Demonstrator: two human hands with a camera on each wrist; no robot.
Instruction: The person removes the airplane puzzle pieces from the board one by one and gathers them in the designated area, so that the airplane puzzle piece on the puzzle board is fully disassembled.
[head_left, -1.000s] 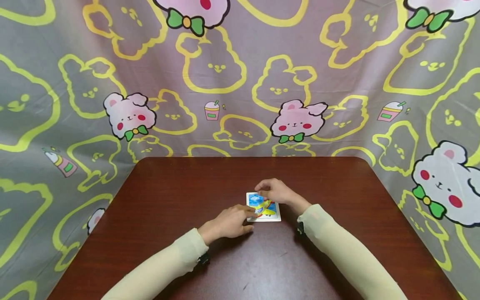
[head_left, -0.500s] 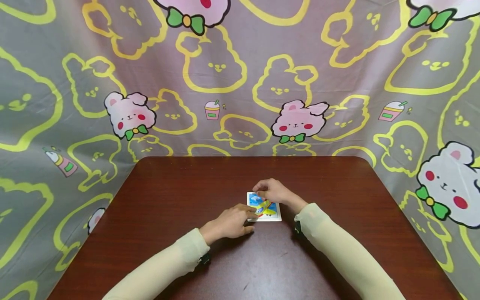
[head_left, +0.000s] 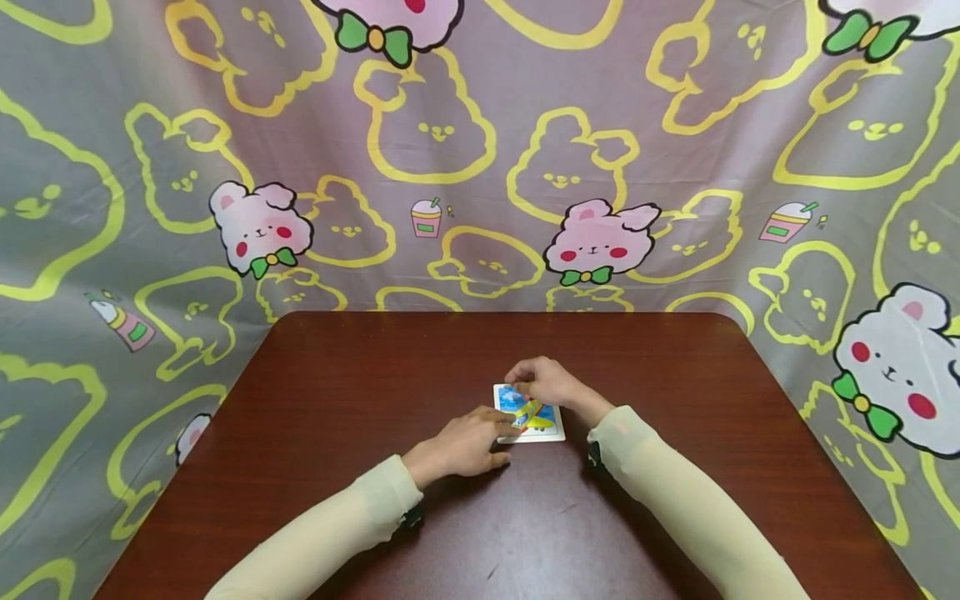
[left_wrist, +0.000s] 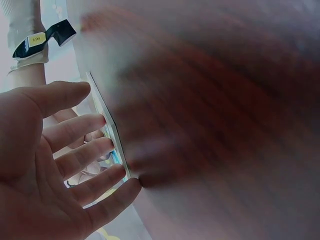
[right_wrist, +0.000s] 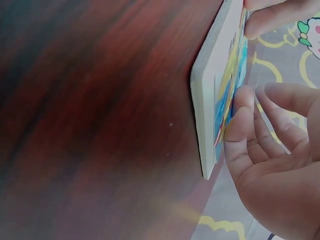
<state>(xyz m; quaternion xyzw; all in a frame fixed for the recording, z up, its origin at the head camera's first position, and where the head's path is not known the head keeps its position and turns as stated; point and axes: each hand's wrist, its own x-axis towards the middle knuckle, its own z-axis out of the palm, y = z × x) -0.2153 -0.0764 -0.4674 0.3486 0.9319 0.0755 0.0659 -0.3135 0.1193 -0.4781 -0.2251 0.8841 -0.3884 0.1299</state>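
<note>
A flat, roughly square, white-bordered board printed with a yellow aeroplane on blue [head_left: 530, 414] lies on the dark reddish-brown, glossy wood-grain worktop [head_left: 375, 367], just right of and below the middle of the head frame, with a grey cloth backdrop patterned in yellow outlines [head_left: 480, 204] behind. The left hand [head_left: 459, 444] comes in from lower left, its fingers spread and nearly straight, the foremost tips at the board's left side. The right hand [head_left: 552, 384] arches over the upper right part, fingers bent; in the right wrist view two tips meet or almost meet the printed face, but the angle is poor and I cannot tell whether they pinch anything. The board looks light and stiff, its pale edge thick enough to catch with fingertips; being smooth, it may slide on the glossy top unless steadied. Opposite white borders would be the soundest hold, with little force, as corners could chip.
</note>
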